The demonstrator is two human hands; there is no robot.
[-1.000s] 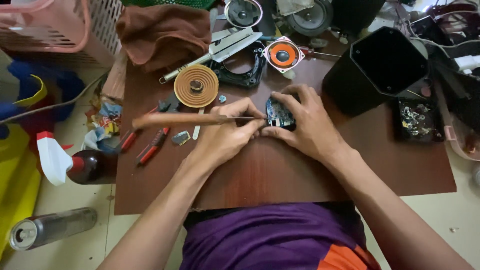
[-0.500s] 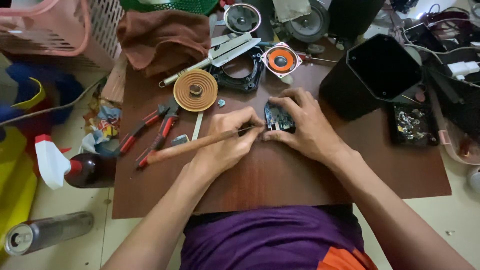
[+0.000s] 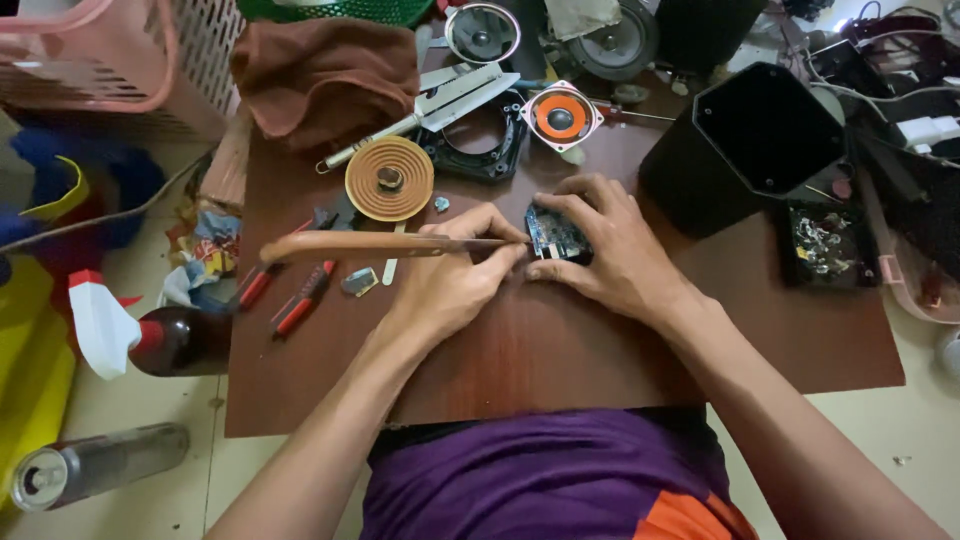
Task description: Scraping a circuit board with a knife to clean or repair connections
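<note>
Nearest the camera, a purple garment (image 3: pixel 540 470) covers the person's lap at the edge of the dark wooden bench (image 3: pixel 560 350), and both forearms reach forward over it. The left hand (image 3: pixel 450 280) is closed around a long wooden-handled tool (image 3: pixel 370 244), held almost flat so that its thin metal tip points rightward and meets the edge of a small blue circuit board (image 3: pixel 555 235). The right hand (image 3: pixel 610 250) is clamped down over that board, fingers curled round its far and right sides, apparently to pin it to the bench against the tool's pressure. The board sits near the middle of the bench, between the two hands. Just left lie red-handled pliers (image 3: pixel 290 290); beyond them rests a flat copper coil (image 3: pixel 389 178). Farther back stand a black speaker box (image 3: pixel 750 140), an orange-coned speaker (image 3: pixel 560 115) and a brown cloth (image 3: pixel 325 70).
</note>
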